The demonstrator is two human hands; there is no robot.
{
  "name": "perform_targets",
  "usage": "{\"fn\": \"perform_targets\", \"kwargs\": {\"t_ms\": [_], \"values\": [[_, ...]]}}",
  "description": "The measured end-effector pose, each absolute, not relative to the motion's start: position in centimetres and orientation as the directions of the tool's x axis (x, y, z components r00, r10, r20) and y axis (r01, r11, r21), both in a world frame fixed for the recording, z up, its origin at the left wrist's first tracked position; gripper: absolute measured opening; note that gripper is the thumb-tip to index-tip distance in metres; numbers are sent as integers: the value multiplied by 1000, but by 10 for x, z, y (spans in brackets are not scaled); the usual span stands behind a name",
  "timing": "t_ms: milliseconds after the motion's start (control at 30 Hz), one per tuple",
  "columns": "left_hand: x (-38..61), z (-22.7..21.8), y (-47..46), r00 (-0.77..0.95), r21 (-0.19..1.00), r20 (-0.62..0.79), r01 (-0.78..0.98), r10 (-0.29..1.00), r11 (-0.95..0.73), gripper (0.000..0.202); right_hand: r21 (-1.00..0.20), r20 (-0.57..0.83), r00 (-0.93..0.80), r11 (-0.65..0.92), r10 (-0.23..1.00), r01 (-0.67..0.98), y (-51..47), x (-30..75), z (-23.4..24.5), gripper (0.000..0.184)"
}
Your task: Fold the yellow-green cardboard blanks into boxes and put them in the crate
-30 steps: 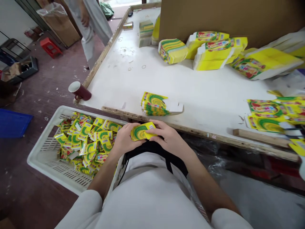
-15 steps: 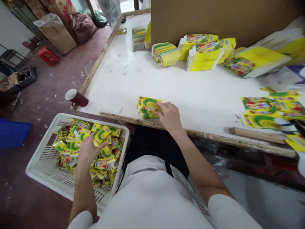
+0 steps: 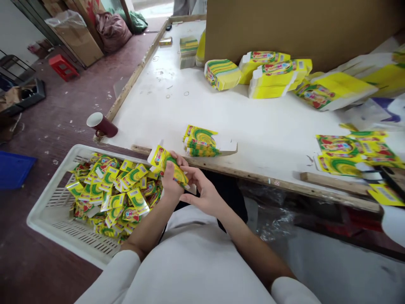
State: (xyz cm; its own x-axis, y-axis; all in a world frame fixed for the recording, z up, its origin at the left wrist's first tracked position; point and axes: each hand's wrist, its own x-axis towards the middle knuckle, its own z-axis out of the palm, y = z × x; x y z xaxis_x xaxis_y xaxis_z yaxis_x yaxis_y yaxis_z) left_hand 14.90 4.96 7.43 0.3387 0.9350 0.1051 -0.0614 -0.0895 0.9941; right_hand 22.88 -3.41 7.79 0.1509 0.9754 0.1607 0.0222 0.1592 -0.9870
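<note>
My left hand is closed round a yellow and green packet that it holds above my lap, at the table's near edge. My right hand is right beside it, fingers bent and touching the packet's lower end. A small stack of flat yellow and green cartons lies on the white table just beyond my hands. To my left stands a white plastic basket full of several loose packets of the same kind.
A dark red cup lies on its side at the table's left corner. Piles of yellow cartons and a brown cardboard sheet fill the table's far side; more flat cartons lie at right. A wooden strip edges the table.
My left hand came out of the basket with a packet and rose to my lap. My right hand left the carton stack and drew back to meet it.
</note>
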Motion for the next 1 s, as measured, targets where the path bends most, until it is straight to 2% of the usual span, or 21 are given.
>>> {"fn": "perform_targets", "kwargs": {"t_ms": [67, 200, 333, 400, 467, 567, 633, 667, 733, 767, 800, 867, 900, 933, 1000], "values": [[149, 74, 53, 300, 992, 108, -89, 948, -85, 66, -989, 142, 194, 133, 971, 57, -31, 226, 75, 59], [133, 60, 53, 320, 992, 93, -116, 943, -58, 75, -983, 164, 328, 127, 930, 131, -21, 241, 73, 32], [107, 49, 57, 284, 1000, 18, 10, 959, -21, 46, -954, 254, 340, 177, 905, 241, -21, 262, 72, 15], [93, 54, 66, 379, 997, -13, 79, 925, -19, 43, -909, 327, 306, 210, 894, 360, -25, 269, 70, 17], [80, 69, 77, 513, 994, 31, 70, 858, -78, 58, -819, 395, 261, 208, 881, 535, -30, 276, 70, 21], [70, 95, 89, 680, 968, 123, 77, 723, -237, 95, -615, 473, 148, 205, 868, 761, -35, 278, 71, 28], [72, 105, 86, 775, 908, 56, 222, 630, -354, 110, -519, 526, 53, 270, 849, 811, -38, 275, 72, 31], [76, 107, 82, 798, 864, -5, 308, 603, -399, 108, -505, 551, 33, 302, 834, 808, -38, 271, 73, 29], [86, 105, 70, 791, 787, -85, 426, 606, -446, 88, -579, 588, 133, 300, 798, 758, -39, 264, 73, 32], [91, 102, 64, 780, 767, -89, 450, 619, -457, 76, -664, 579, 252, 269, 775, 697, -38, 261, 72, 43], [96, 98, 58, 775, 756, -74, 454, 627, -471, 68, -767, 531, 383, 237, 756, 597, -37, 258, 71, 57], [102, 91, 49, 788, 747, -2, 411, 616, -523, 70, -945, 310, 532, 193, 788, 263, -35, 253, 66, 72], [104, 87, 45, 803, 741, 48, 370, 594, -561, 75, -986, 162, 511, 156, 844, 55, -33, 251, 63, 73], [106, 84, 42, 815, 730, 110, 322, 569, -602, 79, -985, 20, 414, 90, 910, -149, -31, 249, 60, 70], [107, 80, 39, 816, 691, 231, 246, 531, -679, 79, -891, -169, 147, -87, 975, -446, -28, 245, 53, 64]]}}
